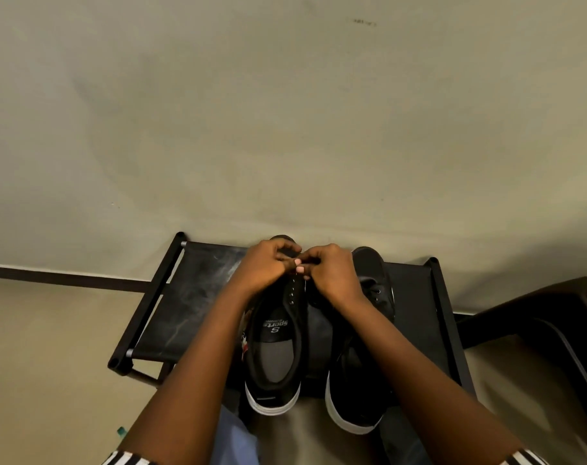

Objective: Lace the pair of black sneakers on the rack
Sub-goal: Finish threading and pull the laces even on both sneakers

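Dim, warm, yellowish light is washing over the scene, leaving the wall (285, 112) flat and murky with faint smudgy patches. The black rack (191, 297) and sneakers (278, 347) are swallowing detail, merging into near-solid dark shapes; only their white soles are standing out. Soft shadow is pooling at the lower right. The wide lens is bowing the baseboard (67, 278) and stretching the forearms at the bottom edge. Fine detail is looking slightly soft throughout.

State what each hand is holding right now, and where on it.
Both hands, left hand and right hand, pinch something thin over the toe end of the left sneaker, probably its lace; the lace itself is too hidden to confirm.
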